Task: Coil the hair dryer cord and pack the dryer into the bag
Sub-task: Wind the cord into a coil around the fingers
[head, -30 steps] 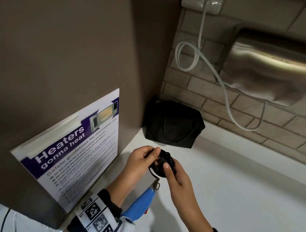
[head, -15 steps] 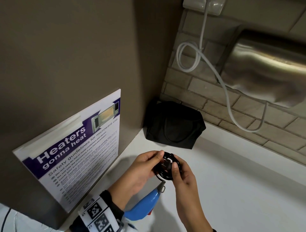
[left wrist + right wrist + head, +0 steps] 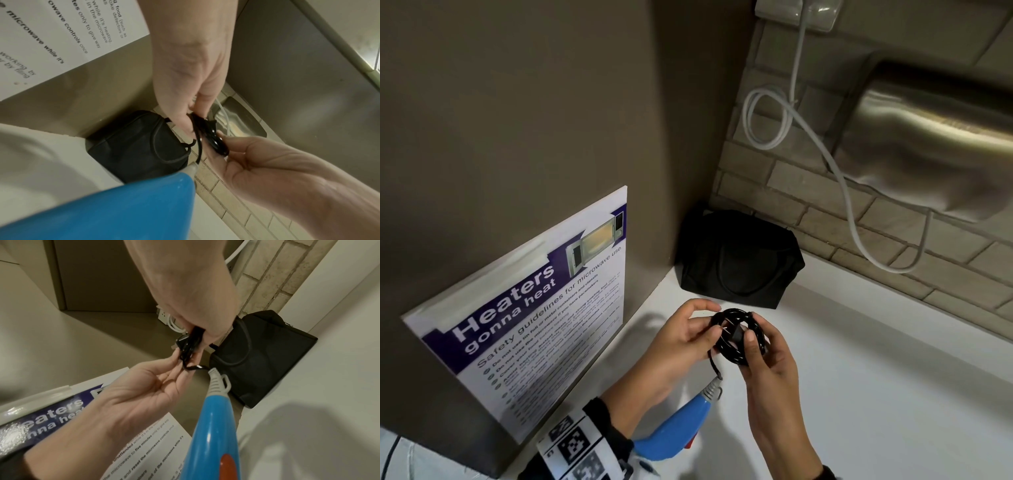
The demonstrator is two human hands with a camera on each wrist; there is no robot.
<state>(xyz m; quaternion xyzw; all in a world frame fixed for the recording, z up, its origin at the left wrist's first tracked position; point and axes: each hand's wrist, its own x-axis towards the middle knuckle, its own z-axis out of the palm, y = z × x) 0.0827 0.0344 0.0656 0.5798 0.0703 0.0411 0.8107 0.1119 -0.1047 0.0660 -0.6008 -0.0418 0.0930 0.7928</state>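
The black cord [image 3: 736, 337] is wound into a tight coil (plug tucked inside), above the blue dryer [image 3: 674, 435]; the black bag [image 3: 739, 260] sits in the corner.

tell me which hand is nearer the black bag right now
Left. The left hand holds the coiled cord just in front of the black bag; the right hand holds it from further back.

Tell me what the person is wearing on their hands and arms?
Both hands are bare: no gloves or rings show. The left hand has a dark sleeve cuff at the wrist, with a white band printed with black square code patterns strapped over it. The right hand and its forearm are bare, with only a sliver of dark sleeve at the picture's bottom edge.
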